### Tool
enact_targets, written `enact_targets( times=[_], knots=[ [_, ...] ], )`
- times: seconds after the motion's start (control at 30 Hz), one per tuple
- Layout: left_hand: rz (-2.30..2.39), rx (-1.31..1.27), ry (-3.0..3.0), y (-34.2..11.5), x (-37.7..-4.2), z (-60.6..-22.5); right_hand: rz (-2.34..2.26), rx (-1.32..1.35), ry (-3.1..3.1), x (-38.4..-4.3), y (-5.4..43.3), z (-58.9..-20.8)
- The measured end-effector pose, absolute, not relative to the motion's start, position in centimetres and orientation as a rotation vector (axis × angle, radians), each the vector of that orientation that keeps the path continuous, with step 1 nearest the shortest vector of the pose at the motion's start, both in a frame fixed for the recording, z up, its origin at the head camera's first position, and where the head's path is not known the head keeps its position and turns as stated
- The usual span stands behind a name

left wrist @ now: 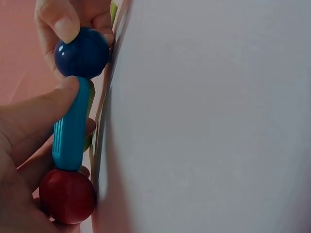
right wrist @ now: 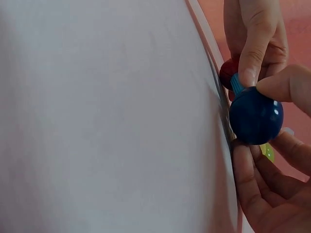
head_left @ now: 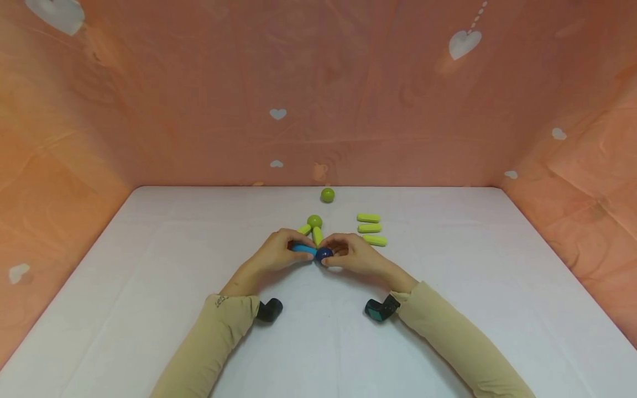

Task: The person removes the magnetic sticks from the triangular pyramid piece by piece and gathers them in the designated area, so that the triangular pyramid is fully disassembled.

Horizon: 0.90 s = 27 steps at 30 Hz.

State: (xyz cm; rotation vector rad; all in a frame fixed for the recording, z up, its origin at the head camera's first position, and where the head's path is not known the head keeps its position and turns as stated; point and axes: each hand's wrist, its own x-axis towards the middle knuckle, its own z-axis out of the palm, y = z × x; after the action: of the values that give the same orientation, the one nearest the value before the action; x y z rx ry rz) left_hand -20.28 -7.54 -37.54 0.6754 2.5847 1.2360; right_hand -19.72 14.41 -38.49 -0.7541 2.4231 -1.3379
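Observation:
My left hand grips a light blue stick, its thumb lying along it. At one end of the stick is a glossy red ball, which the hand hides in the head view. Against the other end sits a dark blue ball, pinched between the thumb and fingers of my right hand. Just beyond both hands, a green ball touches two yellow-green sticks that fan out toward me. Whether the nearer ends of those sticks meet anything is hidden.
Three yellow-green sticks lie in a loose stack of rows right of the hands. Farther back, a single green ball rests near the rear edge of the white table. Orange cloth walls with pale hearts enclose the back and sides.

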Motion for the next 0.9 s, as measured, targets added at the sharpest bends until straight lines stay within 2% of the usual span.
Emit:
enact_targets(
  times=[0.23, 0.4, 0.53, 0.9],
  knots=[
    [1.224, 0.759, 2.574, -7.6, -20.4, -37.6, -1.300, -0.787, 2.416, -19.8, 14.7, -38.5],
    [1.210, 0.774, 2.631, -8.1, -20.5, -37.8, -1.366, -0.602, 2.397, -19.4, 15.4, -38.4],
    [1.213, 0.741, 2.648, -8.5, -20.4, -37.8, -1.423, -0.491, 2.378, -19.0, 16.1, -38.4],
    [1.224, 0.606, 2.624, -8.8, -20.3, -37.9, -1.443, -0.416, 2.482, -19.9, 16.3, -37.7]
  ],
)
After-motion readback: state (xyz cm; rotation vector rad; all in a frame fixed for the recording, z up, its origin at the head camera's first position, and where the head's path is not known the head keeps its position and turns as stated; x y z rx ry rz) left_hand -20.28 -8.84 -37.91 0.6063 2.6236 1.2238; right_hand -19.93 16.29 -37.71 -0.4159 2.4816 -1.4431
